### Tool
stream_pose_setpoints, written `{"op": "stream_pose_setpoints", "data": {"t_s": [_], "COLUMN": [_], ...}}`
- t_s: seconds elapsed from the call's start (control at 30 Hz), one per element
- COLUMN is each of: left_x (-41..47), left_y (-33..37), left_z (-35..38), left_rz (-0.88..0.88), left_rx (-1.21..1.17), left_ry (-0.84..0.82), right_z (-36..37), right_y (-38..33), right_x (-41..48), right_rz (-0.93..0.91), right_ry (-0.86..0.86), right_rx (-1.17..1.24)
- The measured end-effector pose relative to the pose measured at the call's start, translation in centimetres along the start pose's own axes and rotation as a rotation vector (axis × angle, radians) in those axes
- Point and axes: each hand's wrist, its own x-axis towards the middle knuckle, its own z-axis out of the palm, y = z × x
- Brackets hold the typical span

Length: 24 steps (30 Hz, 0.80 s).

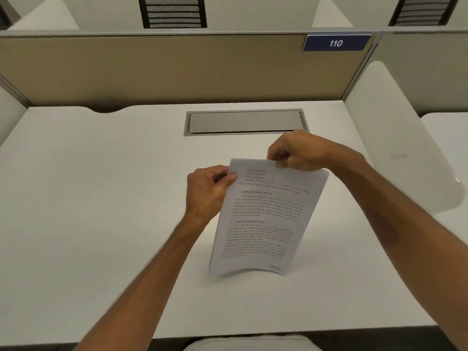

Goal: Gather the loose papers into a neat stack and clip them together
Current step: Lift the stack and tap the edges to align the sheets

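Gathered: white printed paper stack (266, 219), edges flush, held upright, lower edge resting on white table (101, 198). Left hand (206, 191) grip pinching upper left corner; right hand (298, 153) grip pinching top edge. No clip visible; clipping outstanding.

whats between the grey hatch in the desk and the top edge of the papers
In the head view, only a bare strip of desk separates the hatch from the papers, except where the right hand pinching their top edge overlaps the hatch's near corner.
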Motion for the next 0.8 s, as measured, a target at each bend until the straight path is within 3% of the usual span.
{"op": "stream_pose_setpoints", "data": {"t_s": [0.1, 0.2, 0.27, 0.37, 0.6, 0.8], "left_x": [0.5, 0.9, 1.2, 1.5, 1.2, -0.8], "left_y": [-0.2, -0.4, -0.5, -0.6, -0.5, -0.9], "left_z": [-0.6, -1.7, -2.4, -2.9, -2.3, 0.5], "left_rz": [-0.035, -0.042, -0.049, -0.054, -0.033, -0.035], "left_rx": [-0.045, -0.107, -0.153, -0.222, -0.299, -0.260], "left_ry": [0.094, 0.183, 0.223, 0.254, 0.282, 0.300], "right_z": [0.8, 3.1, 5.7, 9.1, 10.9, 11.9], "right_y": [1.8, 3.7, 4.5, 4.1, 1.4, 0.8], "right_x": [-1.4, -4.0, -5.0, -4.9, -2.7, -1.8], "right_rz": [0.050, 0.042, 0.012, -0.069, 0.073, 0.100], "right_ry": [0.287, 0.674, 0.689, 0.574, 0.788, 0.827], "right_rx": [0.158, 0.614, 0.995, 1.212, 1.272, 1.258]}}
